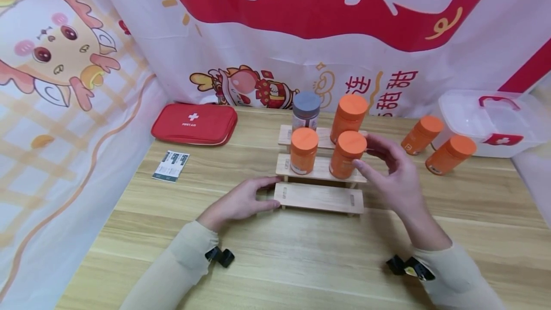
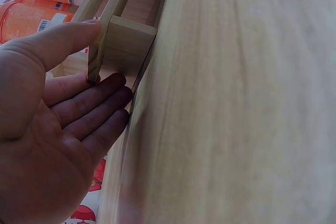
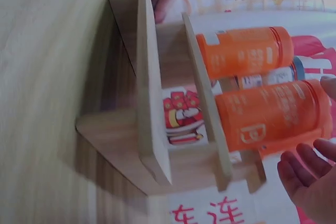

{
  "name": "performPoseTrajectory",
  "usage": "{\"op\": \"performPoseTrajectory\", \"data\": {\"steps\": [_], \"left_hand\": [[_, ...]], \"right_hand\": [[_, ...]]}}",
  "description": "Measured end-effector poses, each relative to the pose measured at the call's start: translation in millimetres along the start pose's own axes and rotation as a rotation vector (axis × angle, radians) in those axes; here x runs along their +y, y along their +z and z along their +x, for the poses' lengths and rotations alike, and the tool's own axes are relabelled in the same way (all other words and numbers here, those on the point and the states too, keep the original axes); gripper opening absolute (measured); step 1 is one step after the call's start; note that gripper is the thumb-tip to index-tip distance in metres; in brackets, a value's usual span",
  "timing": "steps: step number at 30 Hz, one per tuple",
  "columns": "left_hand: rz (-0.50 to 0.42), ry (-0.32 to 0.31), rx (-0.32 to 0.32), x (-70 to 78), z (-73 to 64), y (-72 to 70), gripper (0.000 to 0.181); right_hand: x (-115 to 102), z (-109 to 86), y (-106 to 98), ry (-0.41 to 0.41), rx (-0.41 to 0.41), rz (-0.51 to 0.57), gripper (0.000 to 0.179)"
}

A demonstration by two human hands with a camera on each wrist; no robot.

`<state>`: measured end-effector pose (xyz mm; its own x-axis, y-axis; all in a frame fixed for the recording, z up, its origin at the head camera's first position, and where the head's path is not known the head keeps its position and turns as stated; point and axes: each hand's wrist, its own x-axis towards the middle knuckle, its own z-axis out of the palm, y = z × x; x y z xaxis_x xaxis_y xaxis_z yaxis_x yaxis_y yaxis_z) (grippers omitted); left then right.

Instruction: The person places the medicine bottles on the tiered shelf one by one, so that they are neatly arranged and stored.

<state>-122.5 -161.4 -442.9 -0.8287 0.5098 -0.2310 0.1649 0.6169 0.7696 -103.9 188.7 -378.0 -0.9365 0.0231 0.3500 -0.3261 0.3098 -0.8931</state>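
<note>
A three-step wooden rack (image 1: 318, 197) stands on the table. My left hand (image 1: 243, 200) holds the left end of its lowest step, the thumb at the front corner and the index finger at the back. In the left wrist view, the other fingers (image 2: 100, 114) extend loosely beside the rack. On the middle step are a left orange bottle (image 1: 303, 152) and a right orange bottle (image 1: 347, 154). Around the right one is my right hand (image 1: 393, 176), thumb close to its lid and fingers spread apart from it. A third orange bottle (image 1: 349, 116) and a grey-lidded bottle (image 1: 306, 109) occupy the top step.
Two orange bottles, one nearer the back (image 1: 422, 134) and one nearer the front (image 1: 450, 154), stand right of the rack. Behind them is a clear plastic box (image 1: 478, 123) with red handle and latch. A red first-aid pouch (image 1: 193, 124) and a printed packet (image 1: 170, 166) lie at left.
</note>
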Motion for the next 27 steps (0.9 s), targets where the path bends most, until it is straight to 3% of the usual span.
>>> {"op": "performPoseTrajectory", "data": {"steps": [5, 9, 19, 27], "left_hand": [[0.001, 0.008, -0.002, 0.8, 0.6, -1.0, 0.071], [0.003, 0.014, -0.001, 0.6, 1.3, -1.3, 0.071], [-0.004, 0.004, -0.003, 0.3, 1.1, -1.6, 0.07], [-0.017, -0.017, -0.008, 1.6, 0.3, -1.0, 0.07]], "right_hand": [[0, -1.5, -17, -0.128, 0.02, 0.033, 0.056], [1, -4.2, -31, -0.161, 0.04, 0.018, 0.055], [5, -9.7, -64, -0.01, 0.148, -0.1, 0.052], [31, -13.4, -96, 0.084, 0.299, -0.096, 0.05]]}}
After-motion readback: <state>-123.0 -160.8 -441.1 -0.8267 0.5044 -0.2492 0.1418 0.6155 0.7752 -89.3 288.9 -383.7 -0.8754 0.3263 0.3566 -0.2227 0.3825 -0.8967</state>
